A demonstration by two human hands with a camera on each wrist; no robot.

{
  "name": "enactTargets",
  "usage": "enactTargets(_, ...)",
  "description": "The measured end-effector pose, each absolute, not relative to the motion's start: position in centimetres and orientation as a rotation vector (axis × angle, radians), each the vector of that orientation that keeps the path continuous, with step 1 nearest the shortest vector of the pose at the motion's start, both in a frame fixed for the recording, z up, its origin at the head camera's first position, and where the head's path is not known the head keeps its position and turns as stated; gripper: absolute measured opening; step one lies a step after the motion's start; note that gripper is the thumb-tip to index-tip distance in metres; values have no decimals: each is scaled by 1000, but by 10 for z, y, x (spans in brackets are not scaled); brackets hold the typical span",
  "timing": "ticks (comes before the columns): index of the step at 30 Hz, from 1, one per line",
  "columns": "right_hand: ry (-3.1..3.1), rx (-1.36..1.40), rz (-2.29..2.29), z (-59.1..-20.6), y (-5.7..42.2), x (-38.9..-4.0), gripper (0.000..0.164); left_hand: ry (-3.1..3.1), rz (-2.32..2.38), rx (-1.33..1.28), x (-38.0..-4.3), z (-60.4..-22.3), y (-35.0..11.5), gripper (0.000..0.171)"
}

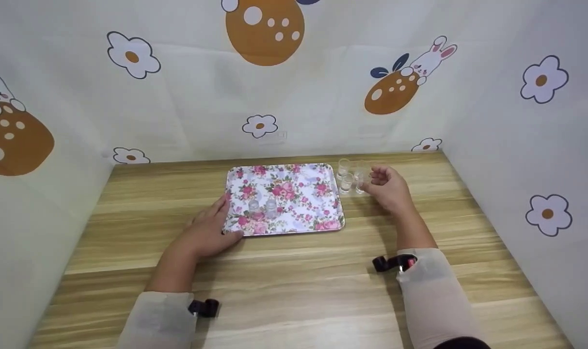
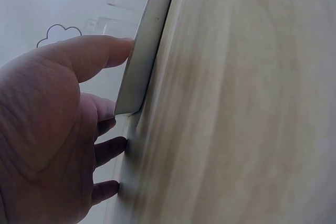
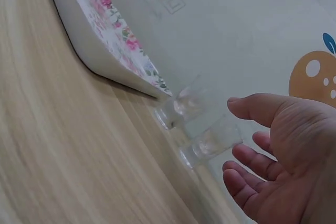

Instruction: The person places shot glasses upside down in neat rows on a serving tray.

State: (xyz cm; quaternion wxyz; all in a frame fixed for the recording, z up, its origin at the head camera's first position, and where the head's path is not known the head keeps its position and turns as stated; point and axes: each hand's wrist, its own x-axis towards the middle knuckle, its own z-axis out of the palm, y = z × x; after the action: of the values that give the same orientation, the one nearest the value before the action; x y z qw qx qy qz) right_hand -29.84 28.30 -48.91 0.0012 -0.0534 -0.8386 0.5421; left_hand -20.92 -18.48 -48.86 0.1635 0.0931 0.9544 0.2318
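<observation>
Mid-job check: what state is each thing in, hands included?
Floral tray: flat on the table, patterned side up.
Two clear glasses on the tray: standing; contents unclear.
Clustered clear glasses right of the tray: standing; exact number unclear.
Left hand: at the tray's near left corner, thumb on rim.
Right hand: beside the clustered glasses, thumb and fingers apart.

Tray (image 1: pixel 301 213) is lying on table (image 1: pixel 294 281), toward its far side, with wall (image 1: pixel 192 106) rising behind. Two cups (image 1: pixel 271 208) are standing on tray, side by side in its near-left part. Cup cluster (image 1: pixel 346 183) is standing on table, just right of tray, alongside tray's far half. Left hand (image 1: pixel 209 232) is touching tray at near-left corner. Right hand (image 1: pixel 389 191) is reaching in at cluster's right side; contact unclear. Table is extending before tray.
</observation>
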Motion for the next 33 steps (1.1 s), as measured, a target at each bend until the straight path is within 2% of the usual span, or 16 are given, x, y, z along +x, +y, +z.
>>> enactTargets(6, -2710, -215, 1685, -497, 283, -301, 73, 2722, 664, 258, -210, -491, -186, 102)
enactTargets(18, -2855, -113, 1503, -505, 284, -299, 56, 2711, 665, 241, -210, -491, -184, 100)
enactTargets(33, -2812, -159, 1448, -508, 284, -300, 44, 2714, 643, 242, -212, -491, -185, 102)
